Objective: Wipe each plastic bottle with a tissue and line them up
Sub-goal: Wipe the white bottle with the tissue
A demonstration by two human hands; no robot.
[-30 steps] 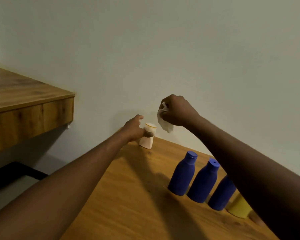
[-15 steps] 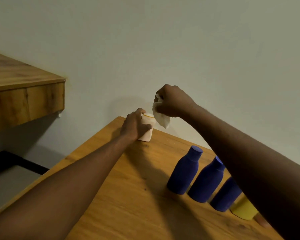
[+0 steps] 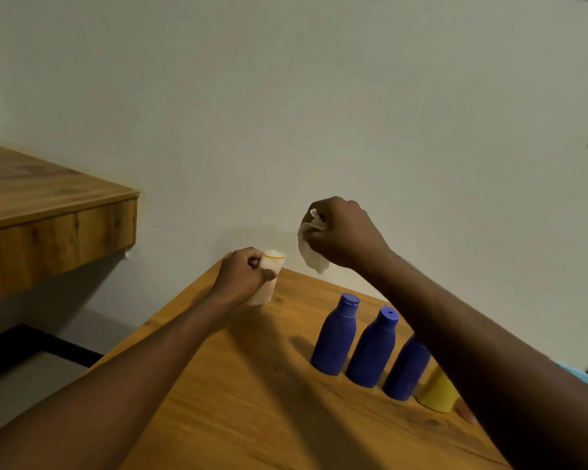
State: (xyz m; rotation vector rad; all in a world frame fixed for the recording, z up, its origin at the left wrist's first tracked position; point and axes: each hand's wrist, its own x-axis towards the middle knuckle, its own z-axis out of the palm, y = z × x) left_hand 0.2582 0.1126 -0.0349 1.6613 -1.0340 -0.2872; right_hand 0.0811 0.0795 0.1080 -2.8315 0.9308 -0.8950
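One wooden shelf (image 3: 48, 212) is jutting out at far left. Next, the left hand (image 3: 241, 276) is gripping a pale bottle (image 3: 269, 283) at the table's (image 3: 252, 401) far corner. Just beside it, the right hand (image 3: 343, 232) is clutching a crumpled tissue (image 3: 311, 254). Three blue bottles (image 3: 372, 354) and a yellow bottle (image 3: 437, 395) are standing in a row further right.

Left arm (image 3: 150, 368) bare, extended from the near left across the worktop (image 3: 252, 418) to its far left corner. Left hand (image 3: 246, 278) has fingers and thumb curled round a pale bottle (image 3: 269, 283), held slightly tilted; contact between its base and the worktop cannot be confirmed. Right arm (image 3: 472, 334) bare, reaching from the near right. Right hand (image 3: 343, 234) is raised above the far edge, higher than the left and apart from it, knuckles up, clenched on a crumpled white tissue (image 3: 311, 254) that hangs below the fingers.
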